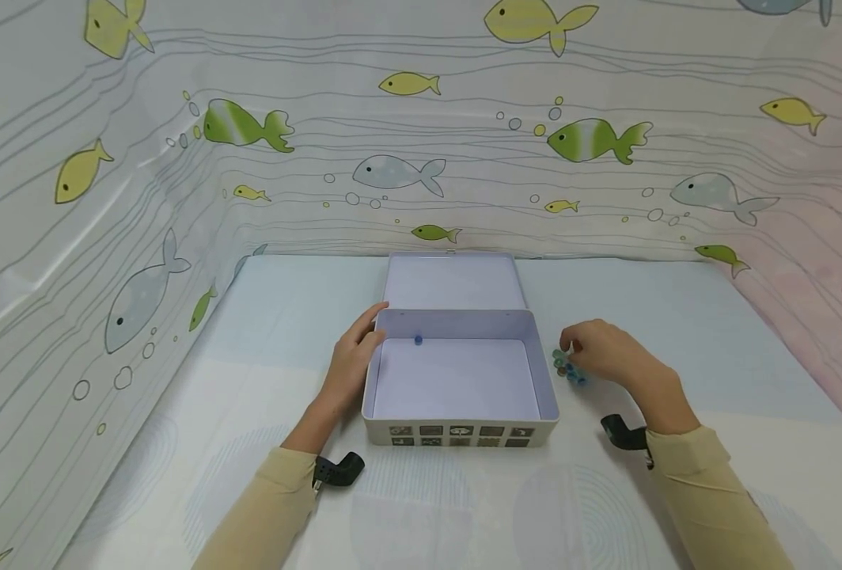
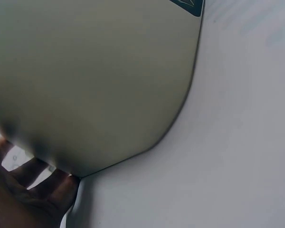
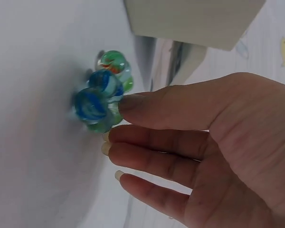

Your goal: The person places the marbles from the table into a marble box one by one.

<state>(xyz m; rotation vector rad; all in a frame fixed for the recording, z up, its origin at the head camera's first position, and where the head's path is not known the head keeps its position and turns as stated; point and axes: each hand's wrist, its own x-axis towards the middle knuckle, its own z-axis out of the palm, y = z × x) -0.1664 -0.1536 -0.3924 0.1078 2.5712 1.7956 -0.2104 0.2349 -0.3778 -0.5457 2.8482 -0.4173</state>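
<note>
A: Starting at the left, the left hand (image 1: pixel 353 360) is resting against the left wall of the open tin box (image 1: pixel 460 431), thumb over the rim near the back corner, fingers lying fairly straight along the outside.

B: And the box itself is sitting mid-table (image 1: pixel 250 475) with its long axis running left to right, the lid (image 1: pixel 453 281) leaning back towards the fish-print curtain (image 1: pixel 392 158), the pictured front panel facing the person.

A: One blue marble (image 1: pixel 418 340) is lying inside, near the back wall.

B: Moving right, the right hand (image 1: pixel 606 352) is hovering just beside the box, over a little cluster of marbles (image 3: pixel 104 92) on the table.

A: In the right wrist view the fingers (image 3: pixel 147 156) are reaching out nearly straight, tips touching or almost touching the blue and green glass, nothing gripped.

B: The left wrist view is giving little away: the box's wall is filling it, blurred, with only some fingers (image 2: pixel 42 190) peeking out below.

A: Exact marble count is hard to make out; they're bunching together.
</note>
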